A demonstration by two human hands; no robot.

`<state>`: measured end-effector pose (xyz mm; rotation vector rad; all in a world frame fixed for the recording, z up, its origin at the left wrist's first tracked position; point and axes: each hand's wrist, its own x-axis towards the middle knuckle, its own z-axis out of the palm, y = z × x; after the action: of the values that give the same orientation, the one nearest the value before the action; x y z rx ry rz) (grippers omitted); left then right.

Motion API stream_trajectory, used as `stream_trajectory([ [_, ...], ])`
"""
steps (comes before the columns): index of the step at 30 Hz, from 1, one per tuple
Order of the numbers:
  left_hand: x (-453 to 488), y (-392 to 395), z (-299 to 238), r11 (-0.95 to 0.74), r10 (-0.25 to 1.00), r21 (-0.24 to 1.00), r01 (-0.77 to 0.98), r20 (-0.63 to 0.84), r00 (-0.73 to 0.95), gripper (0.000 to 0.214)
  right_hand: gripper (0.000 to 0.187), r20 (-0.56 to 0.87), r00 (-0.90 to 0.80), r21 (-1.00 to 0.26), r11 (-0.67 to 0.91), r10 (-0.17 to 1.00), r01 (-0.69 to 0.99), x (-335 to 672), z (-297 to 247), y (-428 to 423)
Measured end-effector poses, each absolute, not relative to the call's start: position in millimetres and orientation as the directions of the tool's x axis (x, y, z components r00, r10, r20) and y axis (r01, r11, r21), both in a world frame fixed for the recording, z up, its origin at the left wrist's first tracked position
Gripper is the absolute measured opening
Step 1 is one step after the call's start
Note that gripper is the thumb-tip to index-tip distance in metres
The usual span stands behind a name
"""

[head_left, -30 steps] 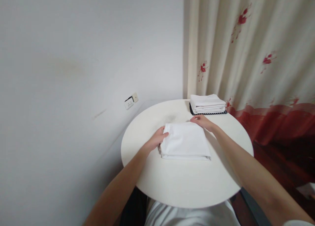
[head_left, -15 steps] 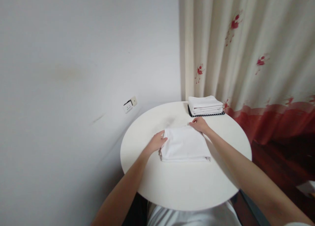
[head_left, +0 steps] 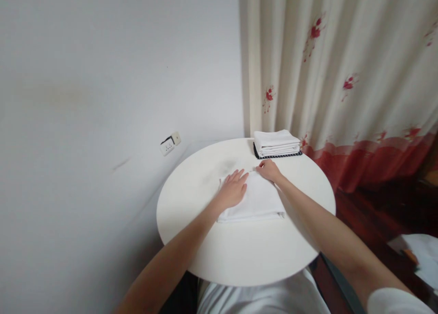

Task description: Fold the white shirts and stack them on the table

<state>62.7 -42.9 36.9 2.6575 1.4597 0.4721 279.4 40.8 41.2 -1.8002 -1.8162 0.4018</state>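
A folded white cloth (head_left: 262, 202) lies in the middle of a round white table (head_left: 239, 254). My left hand (head_left: 233, 189) rests flat on its left half, fingers stretched out and pointing away from me. My right hand (head_left: 268, 169) sits at the cloth's far right corner, fingers curled down onto the fabric edge. Just beyond that hand, at the table's far edge, stands a stack of folded white cloths (head_left: 276, 142) on a dark mat (head_left: 278, 155).
A plain white wall with a socket (head_left: 170, 143) runs along the left. A cream curtain (head_left: 335, 76) with red flowers and a red hem hangs behind the table on the right. Dark floor and some white material (head_left: 422, 257) lie at lower right.
My left hand has moved from the cloth's left edge up onto its top and spread flat. My right hand stays at the far corner. The camera has swung slightly right.
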Motion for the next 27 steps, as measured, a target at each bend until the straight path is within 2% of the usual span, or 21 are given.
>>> stream_trajectory([
  [2, 72.6, -39.2, 21.4, -0.54, 0.84, 0.223, 0.812, 0.204, 0.502, 0.053, 0.024, 0.197, 0.04, -0.512, 0.068, 0.98, 0.856, 277.6, 50.0, 32.3],
  [4, 75.7, -36.5, 9.9, -0.534, 0.844, 0.213, 0.818, 0.193, 0.501, 0.054, 0.031, 0.273, -0.027, -0.381, 0.134, 0.962, 0.915, 269.3, 59.3, 18.1],
  [7, 73.5, -35.1, 4.8, -0.55, 0.832, 0.171, 0.817, 0.198, 0.519, 0.055, 0.041, 0.363, -0.304, -0.116, 0.367, 0.881, 0.923, 246.5, 64.2, -9.1],
  [10, 70.4, -35.8, 7.1, -0.547, 0.834, 0.154, 0.823, 0.18, 0.521, 0.056, 0.047, 0.272, -0.48, -0.035, 0.507, 0.834, 0.861, 227.9, 54.2, -28.1],
  [12, 67.8, -36.7, 7.5, -0.523, 0.849, 0.156, 0.838, 0.186, 0.495, 0.056, 0.051, 0.213, -0.489, -0.043, 0.509, 0.846, 0.86, 227.2, 44.2, -30.4],
  [16, 59.6, -38.2, 4.9, -0.446, 0.889, 0.173, 0.878, 0.2, 0.412, 0.055, 0.05, 0.211, -0.413, -0.106, 0.441, 0.886, 0.891, 253.8, 33.3, -15.0],
  [19, 54.7, -38.7, 5.1, -0.402, 0.911, 0.179, 0.898, 0.178, 0.372, 0.056, 0.043, 0.16, -0.253, -0.247, 0.287, 0.954, 0.926, 283.7, 35.7, 3.8],
  [21, 53.5, -38.7, 6.3, -0.393, 0.916, 0.18, 0.902, 0.167, 0.365, 0.056, 0.045, 0.13, -0.131, -0.301, 0.165, 0.983, 0.939, 301.8, 40.2, 15.8],
  [25, 53.8, -38.7, 7.2, -0.39, 0.917, 0.187, 0.902, 0.173, 0.36, 0.056, 0.041, 0.177, -0.002, -0.331, 0.062, 0.984, 0.941, 317.8, 49.0, 23.7],
  [27, 53.9, -38.8, 6.4, -0.389, 0.916, 0.186, 0.902, 0.179, 0.358, 0.056, 0.041, 0.26, -0.045, -0.368, 0.142, 0.964, 0.919, 311.3, 49.3, 12.4],
])
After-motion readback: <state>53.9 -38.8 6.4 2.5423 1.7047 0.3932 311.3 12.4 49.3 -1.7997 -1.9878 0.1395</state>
